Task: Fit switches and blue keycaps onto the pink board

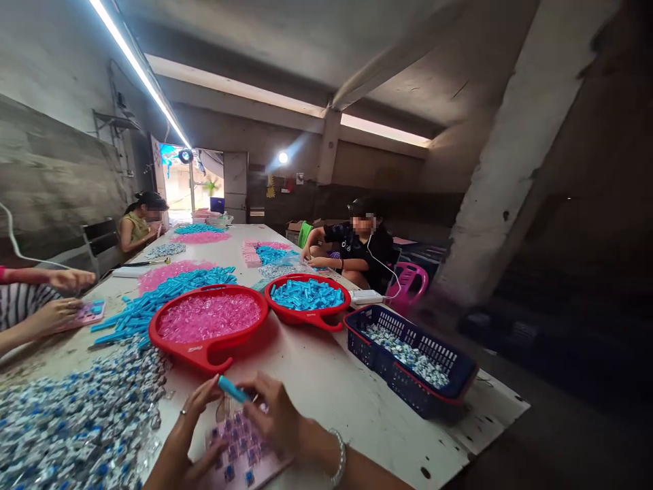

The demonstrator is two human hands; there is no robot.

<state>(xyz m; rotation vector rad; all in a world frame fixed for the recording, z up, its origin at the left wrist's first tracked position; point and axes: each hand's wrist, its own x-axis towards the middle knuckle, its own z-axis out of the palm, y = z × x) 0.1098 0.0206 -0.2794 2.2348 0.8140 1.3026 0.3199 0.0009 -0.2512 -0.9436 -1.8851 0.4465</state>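
Stick [232, 389] in right hand [275, 413], over pink board [266, 469]

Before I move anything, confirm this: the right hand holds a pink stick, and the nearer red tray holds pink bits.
Not so: the head view shows the stick in the right hand is blue, not pink. The nearer red tray does hold pink bits.
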